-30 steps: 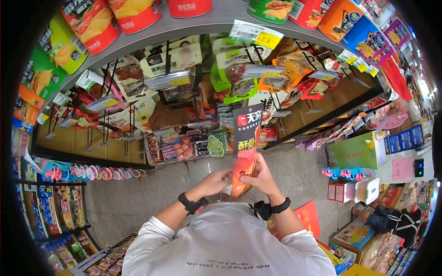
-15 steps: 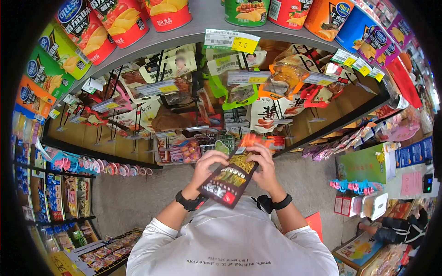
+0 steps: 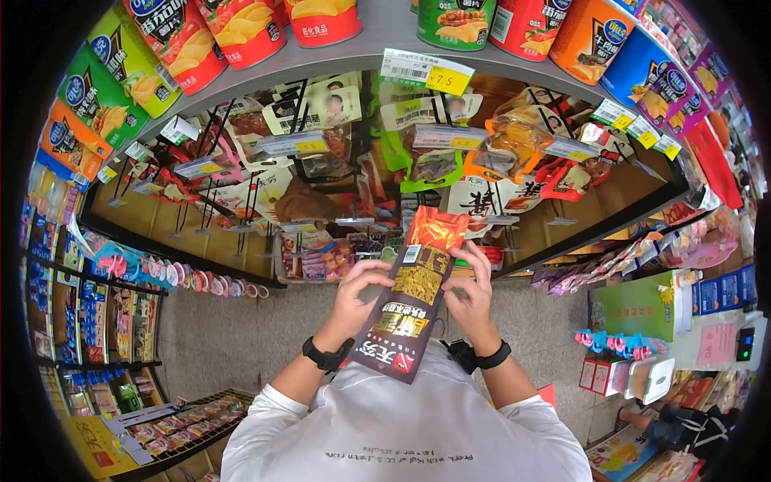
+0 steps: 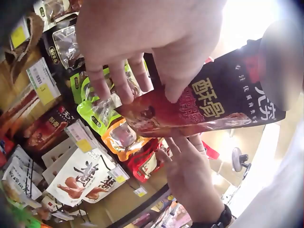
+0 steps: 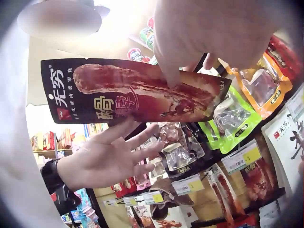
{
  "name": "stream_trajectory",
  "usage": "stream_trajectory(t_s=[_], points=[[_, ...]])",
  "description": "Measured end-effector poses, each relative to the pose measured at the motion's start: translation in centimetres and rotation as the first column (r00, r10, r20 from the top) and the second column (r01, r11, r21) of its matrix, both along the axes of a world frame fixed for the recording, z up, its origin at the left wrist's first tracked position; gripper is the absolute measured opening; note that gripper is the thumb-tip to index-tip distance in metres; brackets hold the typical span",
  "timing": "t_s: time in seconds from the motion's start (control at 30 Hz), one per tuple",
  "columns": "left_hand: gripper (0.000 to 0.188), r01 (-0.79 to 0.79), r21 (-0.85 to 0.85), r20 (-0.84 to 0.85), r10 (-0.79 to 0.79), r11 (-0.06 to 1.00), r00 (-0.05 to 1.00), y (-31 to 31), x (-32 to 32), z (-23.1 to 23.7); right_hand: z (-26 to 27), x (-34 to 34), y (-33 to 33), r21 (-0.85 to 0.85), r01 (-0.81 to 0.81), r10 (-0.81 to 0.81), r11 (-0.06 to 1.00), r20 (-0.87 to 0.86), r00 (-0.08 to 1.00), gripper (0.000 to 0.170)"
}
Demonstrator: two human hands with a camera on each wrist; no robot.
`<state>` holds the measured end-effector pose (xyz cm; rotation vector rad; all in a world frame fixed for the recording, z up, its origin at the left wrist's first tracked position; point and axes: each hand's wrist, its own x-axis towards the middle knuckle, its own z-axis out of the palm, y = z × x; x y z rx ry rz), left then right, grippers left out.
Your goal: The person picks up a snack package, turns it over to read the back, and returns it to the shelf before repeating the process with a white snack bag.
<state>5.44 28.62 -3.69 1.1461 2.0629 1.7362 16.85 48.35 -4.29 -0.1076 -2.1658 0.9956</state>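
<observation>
A long dark meat snack packet (image 3: 411, 293) is held in mid-air before the chest, its logo end toward the body and its red end away. Printed text and a barcode face up in the head view; both wrist views show the meat picture on its other side. My left hand (image 3: 353, 297) pinches one long edge, thumb (image 4: 173, 88) against the picture side, other fingers spread. At the opposite edge, my right hand (image 3: 470, 293) holds the packet, its thumb (image 5: 172, 76) on the picture side. The packet covers parts of the fingers.
Hanging packs, including a green-edged pack (image 3: 426, 161) and an orange-edged pack (image 3: 506, 145), fill the rack ahead. Chip cans (image 3: 454, 24) line the grey shelf (image 3: 337, 56) above. Hair ties (image 3: 193, 279) hang left; a green box (image 3: 638, 297) stands right.
The packet has been turned over end for end, so its logo end now points to the body and its text side faces up. The left hand has come onto its edge.
</observation>
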Motion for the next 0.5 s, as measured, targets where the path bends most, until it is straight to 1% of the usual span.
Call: stream_trajectory(t_s=[0.07,0.1,0.17,0.2,0.27,0.3,0.37,0.4,0.43,0.5], points=[[0.024,0.010,-0.021,-0.039,-0.011,1.000,0.999,0.0,0.0,0.4,0.5,0.3,-0.2,-0.062,-0.008,0.006,0.998,-0.037,0.999,0.016],[0.024,0.011,-0.022,-0.040,-0.012,1.000,0.999,0.1,0.0,0.4,0.6,0.3,-0.2,-0.063,-0.007,0.005,0.998,-0.038,0.999,0.016],[0.025,0.040,-0.035,-0.014,-0.041,0.999,0.999,0.3,0.1,0.6,0.7,0.5,0.0,0.001,-0.046,0.046,0.999,-0.041,0.998,0.016],[0.025,0.049,-0.038,-0.014,-0.049,0.998,0.999,0.2,0.1,0.7,0.5,0.5,-0.1,-0.002,-0.038,0.038,0.999,-0.042,0.998,0.016],[0.028,0.026,-0.041,-0.040,-0.028,0.999,0.999,0.2,0.2,0.9,0.0,0.4,-0.2,-0.097,-0.118,0.113,0.988,-0.057,0.992,0.015],[0.028,0.031,-0.042,-0.039,-0.033,0.999,0.999,0.2,0.0,0.9,0.0,0.4,-0.4,-0.097,-0.113,0.108,0.989,-0.057,0.993,0.015],[0.028,0.021,0.010,-0.122,-0.020,1.000,0.992,0.1,-0.1,0.6,-0.2,0.6,-1.0,-0.326,-0.181,0.182,0.928,-0.027,0.983,0.013],[0.028,0.018,0.009,-0.114,-0.017,1.000,0.993,0.0,0.0,0.4,-0.7,1.0,-1.0,-0.395,-0.167,0.213,0.904,0.075,0.974,0.012],[0.024,-0.017,-0.058,-0.070,0.013,0.998,0.997,-0.1,0.1,0.0,-1.6,1.1,-1.1,-0.398,-0.167,0.216,0.902,0.083,0.973,0.012],[0.018,-0.079,-0.194,0.009,0.082,0.978,0.997,-0.2,0.0,-0.9,-3.4,0.9,-1.2,-0.606,-0.091,0.287,0.790,0.235,0.929,0.015]])
